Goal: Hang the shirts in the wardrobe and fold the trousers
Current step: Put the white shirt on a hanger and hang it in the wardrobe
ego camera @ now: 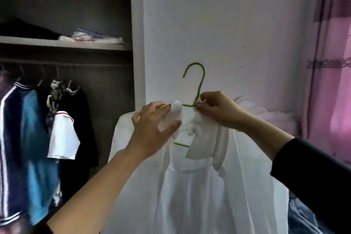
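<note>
1. The shirt (190,186) is hung on the hanger (201,78) and held up just right of the open wardrobe (66,44).
2. Its collar is pinched between the thumb and fingers of the left hand (152,131).
3. The hanger's neck is pinched by the curled fingers of the right hand (218,110).

- The head camera faces forward, about level, close to a white wall (228,24).
- An open wardrobe (106,81) fills its left; a pink curtain (330,81) its right edge.
</note>
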The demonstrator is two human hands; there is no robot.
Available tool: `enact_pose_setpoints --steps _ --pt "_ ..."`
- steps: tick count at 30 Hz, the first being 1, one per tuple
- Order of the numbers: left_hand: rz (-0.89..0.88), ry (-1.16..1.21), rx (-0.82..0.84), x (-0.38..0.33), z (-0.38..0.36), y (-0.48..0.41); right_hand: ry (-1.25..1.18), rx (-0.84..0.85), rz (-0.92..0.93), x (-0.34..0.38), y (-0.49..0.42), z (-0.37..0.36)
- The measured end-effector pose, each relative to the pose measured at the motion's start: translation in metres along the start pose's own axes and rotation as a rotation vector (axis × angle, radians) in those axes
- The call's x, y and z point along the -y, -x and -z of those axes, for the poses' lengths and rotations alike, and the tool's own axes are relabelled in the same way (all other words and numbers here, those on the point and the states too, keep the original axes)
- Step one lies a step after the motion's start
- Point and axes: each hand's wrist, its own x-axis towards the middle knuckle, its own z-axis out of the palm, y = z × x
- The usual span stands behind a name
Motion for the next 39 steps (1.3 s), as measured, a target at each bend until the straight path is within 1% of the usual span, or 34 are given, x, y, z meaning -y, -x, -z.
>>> enact_pose_setpoints --steps 1,3,5,8,10,12,14,16,18,20,22,25,31,35,39 --pt "0.03 -0.01 -0.022 0.02 0.004 0.002 -0.026 -0.001 -0.007 0.006 -0.011 -0.016" --pt "0.142 -0.016 -0.043 0.06 0.01 0.001 -0.088 0.011 -0.009 0.019 -0.031 -0.048" --pt "0.195 0.068 -0.057 0.092 0.016 -0.005 -0.107 0.053 -0.002 0.031 -0.051 -0.08" --pt "0.23 0.251 -0.085 0.127 0.026 -0.013 0.001 0.128 -0.008 0.042 -0.08 -0.126" --pt "0.249 0.307 -0.068 0.155 0.029 -0.014 0.089 0.108 -0.041 0.046 -0.104 -0.155" --pt "0.287 0.322 -0.031 0.185 0.029 -0.014 0.112 0.056 -0.085 0.048 -0.127 -0.177" --pt "0.328 0.29 0.047 0.215 0.026 -0.017 0.026 0.01 -0.14 0.048 -0.153 -0.199" --pt "0.386 0.247 0.122 0.245 0.024 -0.026 -0.15 -0.003 -0.185 0.047 -0.181 -0.222" --pt "0.451 0.274 0.137 0.276 0.023 -0.041 -0.264 0.01 -0.208 0.049 -0.213 -0.244" --pt "0.508 0.3 0.114 0.307 0.023 -0.061 -0.326 0.029 -0.207 0.052 -0.245 -0.263" --pt "0.533 0.241 0.115 0.335 0.026 -0.086 -0.392 0.054 -0.207 0.053 -0.28 -0.281" --pt "0.52 0.111 0.149 0.373 0.027 -0.127 -0.445 0.081 -0.213 0.051 -0.333 -0.311" --pt "0.545 -0.012 0.204 0.447 0.011 -0.175 -0.449 0.092 -0.213 0.051 -0.43 -0.371" --pt "0.457 -0.232 0.204 0.494 0.011 -0.209 -0.453 0.091 -0.262 0.055 -0.484 -0.409" --pt "0.368 -0.434 0.199 0.544 0.016 -0.253 -0.413 0.018 -0.275 0.061 -0.537 -0.434"
